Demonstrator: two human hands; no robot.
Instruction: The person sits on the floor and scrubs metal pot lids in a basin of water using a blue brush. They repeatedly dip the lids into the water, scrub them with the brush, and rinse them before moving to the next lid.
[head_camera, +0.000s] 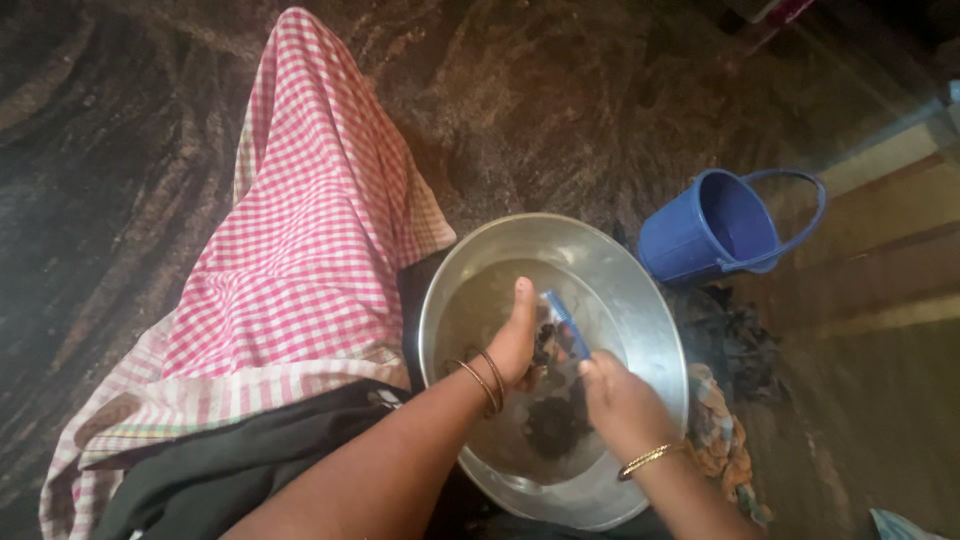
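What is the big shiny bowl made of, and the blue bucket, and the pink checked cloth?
The basin looks like metal, probably steel or aluminium: silvery grey with soft reflections on its wall. The bucket looks like plastic: even blue colour, smooth dull sheen, thin moulded handle. The checked cloth looks like woven cotton: matte, with soft folds, though the fibre cannot be told for sure.

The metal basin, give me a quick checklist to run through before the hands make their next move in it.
1. Metal basin sits flat on the floor: ok.
2. Left hand steadies the dark item in the basin: ok.
3. Right hand grips the blue brush: ok.
4. Water in the basin covers the item: cannot tell.
5. Blue bucket stands apart from the basin, within view: ok.
6. Pink checked cloth stays outside the basin rim: ok.
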